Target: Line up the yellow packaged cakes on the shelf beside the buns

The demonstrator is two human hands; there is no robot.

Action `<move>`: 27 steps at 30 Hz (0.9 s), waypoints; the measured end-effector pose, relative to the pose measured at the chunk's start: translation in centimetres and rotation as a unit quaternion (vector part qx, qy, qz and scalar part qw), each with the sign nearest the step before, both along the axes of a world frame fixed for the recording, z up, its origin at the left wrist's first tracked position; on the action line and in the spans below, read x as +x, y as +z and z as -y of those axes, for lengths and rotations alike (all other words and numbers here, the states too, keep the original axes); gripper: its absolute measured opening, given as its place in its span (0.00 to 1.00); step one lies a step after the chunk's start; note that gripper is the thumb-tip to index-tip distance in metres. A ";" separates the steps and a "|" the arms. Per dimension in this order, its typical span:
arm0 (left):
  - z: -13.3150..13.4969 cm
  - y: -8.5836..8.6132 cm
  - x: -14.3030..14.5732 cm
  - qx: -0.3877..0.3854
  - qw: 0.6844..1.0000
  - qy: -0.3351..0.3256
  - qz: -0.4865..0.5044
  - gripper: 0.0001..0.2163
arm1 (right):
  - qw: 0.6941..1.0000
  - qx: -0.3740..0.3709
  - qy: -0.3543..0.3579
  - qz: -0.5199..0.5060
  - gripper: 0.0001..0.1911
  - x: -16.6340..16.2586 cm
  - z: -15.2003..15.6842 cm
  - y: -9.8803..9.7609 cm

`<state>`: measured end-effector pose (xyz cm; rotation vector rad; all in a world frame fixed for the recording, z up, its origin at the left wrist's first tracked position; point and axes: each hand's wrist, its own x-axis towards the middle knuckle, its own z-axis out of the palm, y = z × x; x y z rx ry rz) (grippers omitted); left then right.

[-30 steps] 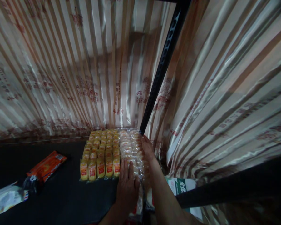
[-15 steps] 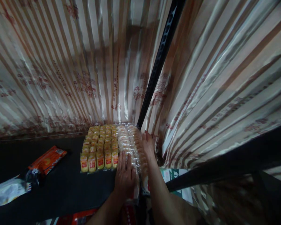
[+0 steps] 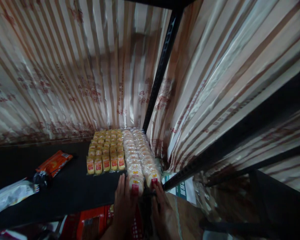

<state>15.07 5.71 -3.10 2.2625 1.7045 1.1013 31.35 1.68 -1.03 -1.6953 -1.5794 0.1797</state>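
Two rows of clear-wrapped pale buns (image 3: pixel 135 185) with red labels run along the shelf's right end, back to the corner. My left hand (image 3: pixel 123 201) is at the front left of the inner row, its fingers stretched forward beside the nearest packet. At the near end of the outer row, my right hand (image 3: pixel 162 208) has its fingers extended, the tips at the front packet (image 3: pixel 152 176); whether they press on it is hard to see. Neither hand grips anything. To the left, yellow-wrapped small cakes (image 3: pixel 106 162) stand in several tight rows.
On the dark shelf (image 3: pixel 90 190) lie an orange packet (image 3: pixel 55 163) and a white-silver bag (image 3: pixel 11 197). Red packages (image 3: pixel 90 223) are below the front edge. A black post (image 3: pixel 160 73) rises at the corner, and a black bar (image 3: pixel 202 156) crosses at right. Foil-like sheeting (image 3: pixel 65 66) hangs behind.
Both hands have drawn back toward me from along the bun rows to their front ends, uncovering the buns. The right hand has left the outer side of the row. The view has shifted slightly.
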 end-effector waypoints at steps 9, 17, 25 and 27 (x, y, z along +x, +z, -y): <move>-0.6 -0.5 0.8 -0.102 0.984 -0.039 0.142 0.26 | 0.998 0.049 -0.026 0.021 0.22 0.1 -2.1 -1.7; -1.7 -0.3 2.0 -0.072 0.985 0.011 0.153 0.25 | 1.000 0.028 -0.006 0.013 0.23 0.1 -1.5 -1.3; -2.5 -0.9 1.9 -0.019 0.996 0.016 0.090 0.29 | 0.997 0.030 -0.062 -0.035 0.30 -0.7 -4.0 -2.4; -2.7 -1.0 1.9 -0.024 0.996 0.008 0.088 0.29 | 0.996 0.045 -0.075 -0.037 0.31 -0.7 -4.6 -3.0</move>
